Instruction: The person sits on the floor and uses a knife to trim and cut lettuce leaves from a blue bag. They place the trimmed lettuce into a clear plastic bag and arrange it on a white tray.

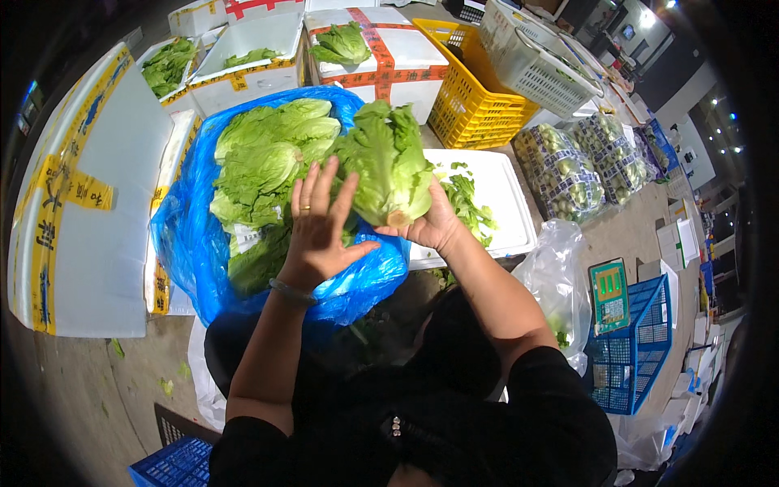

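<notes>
A head of green lettuce rests in my right hand, which cups it from below near its pale cut stem. Beside it, my left hand is spread with its fingers apart and the palm empty; whether a fingertip touches the leaves I cannot tell. Under my left hand lies a blue plastic bag, lining a container. Several more lettuce heads fill it, and a white label lies among them. To the right, loose lettuce leaves lie on a white foam lid.
White foam boxes stand at the back, one lettuce head on a taped box. Yellow crates carry a white basket. Bagged vegetables, a clear plastic bag, a scale and a blue crate are right.
</notes>
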The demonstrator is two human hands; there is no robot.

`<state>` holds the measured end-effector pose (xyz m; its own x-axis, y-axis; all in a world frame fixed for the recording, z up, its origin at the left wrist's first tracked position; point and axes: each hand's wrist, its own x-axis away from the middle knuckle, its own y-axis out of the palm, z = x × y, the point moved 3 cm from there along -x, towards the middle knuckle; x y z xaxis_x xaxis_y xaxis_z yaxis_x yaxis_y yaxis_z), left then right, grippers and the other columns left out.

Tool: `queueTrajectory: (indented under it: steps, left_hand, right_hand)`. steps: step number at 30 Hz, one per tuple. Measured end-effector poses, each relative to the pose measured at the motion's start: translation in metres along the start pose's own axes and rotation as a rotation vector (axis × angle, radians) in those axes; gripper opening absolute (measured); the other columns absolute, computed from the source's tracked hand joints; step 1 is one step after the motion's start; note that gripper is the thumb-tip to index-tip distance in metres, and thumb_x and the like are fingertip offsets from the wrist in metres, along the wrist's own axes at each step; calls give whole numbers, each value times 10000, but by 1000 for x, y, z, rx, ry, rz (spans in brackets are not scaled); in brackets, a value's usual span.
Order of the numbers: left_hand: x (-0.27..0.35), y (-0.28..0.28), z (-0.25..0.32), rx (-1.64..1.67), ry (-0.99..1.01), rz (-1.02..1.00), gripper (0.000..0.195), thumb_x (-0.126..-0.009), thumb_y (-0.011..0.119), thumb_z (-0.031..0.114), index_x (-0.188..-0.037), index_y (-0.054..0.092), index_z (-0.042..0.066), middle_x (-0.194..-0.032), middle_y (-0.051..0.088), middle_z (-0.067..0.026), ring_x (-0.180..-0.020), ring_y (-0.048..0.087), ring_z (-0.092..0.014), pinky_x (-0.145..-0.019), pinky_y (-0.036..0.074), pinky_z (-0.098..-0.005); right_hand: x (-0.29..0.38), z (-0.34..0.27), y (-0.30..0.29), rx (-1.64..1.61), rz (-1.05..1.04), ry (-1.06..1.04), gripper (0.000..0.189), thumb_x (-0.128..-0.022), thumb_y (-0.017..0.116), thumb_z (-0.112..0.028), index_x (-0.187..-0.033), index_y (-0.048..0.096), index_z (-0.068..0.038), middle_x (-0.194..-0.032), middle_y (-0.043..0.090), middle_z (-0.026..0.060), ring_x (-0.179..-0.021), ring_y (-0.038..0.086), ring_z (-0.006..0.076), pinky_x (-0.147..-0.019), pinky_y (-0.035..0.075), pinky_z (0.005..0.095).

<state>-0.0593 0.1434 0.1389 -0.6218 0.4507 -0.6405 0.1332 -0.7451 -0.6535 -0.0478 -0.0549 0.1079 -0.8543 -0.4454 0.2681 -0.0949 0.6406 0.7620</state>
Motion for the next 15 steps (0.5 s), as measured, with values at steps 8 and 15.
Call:
queueTrajectory:
  steps: [8,15]
  left_hand:
    - [-7,-9,10,69,7,-44,907,-610,844,287,-1369,431,11,-1347,500,-207,-1276,456,-380,-1094,285,-529]
    - [-2,-4,-3,328,-317,-7,795,-653,822,188,-1328,462,-31,-1153,616,-215,-1076,608,-339,-949,469,-378]
  right_hand:
    - [6,34,9,262,20,362,974,-833,208,-847,-1277,577,-63,-1181,653,161,-1044,641,266,-895,498,434]
    - [48,-30,-2,1159,401,-28,718,-937,442,-634,-845,685,35,-726,678,102,-701,656,187,-753,517,312]
